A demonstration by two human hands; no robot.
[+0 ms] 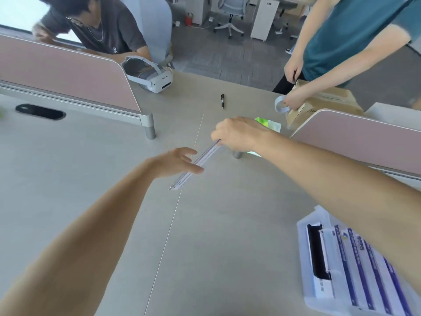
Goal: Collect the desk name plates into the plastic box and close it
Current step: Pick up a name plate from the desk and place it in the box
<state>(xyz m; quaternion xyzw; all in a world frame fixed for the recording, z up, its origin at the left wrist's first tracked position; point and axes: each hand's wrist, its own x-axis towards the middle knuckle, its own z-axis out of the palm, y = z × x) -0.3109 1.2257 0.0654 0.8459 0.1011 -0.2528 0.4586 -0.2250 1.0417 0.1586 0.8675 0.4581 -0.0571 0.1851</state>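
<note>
Name plate (196, 164), clear, slim, white-edged, tilted

Matt grey desk (114, 201); clear glossy plastic box (305, 254); brown cardboard carton (328, 103).

Clear name plate (196, 164) with white insert, long and thin, tilted edge-on above my worktop (91, 190), open translucent plastic box (306, 247) at near right, more purple-striped plates (364, 265) lying side by side inside

Both hands — left hand (176, 161), right hand (239, 133) — apparently hold a name plate (196, 165).
</note>
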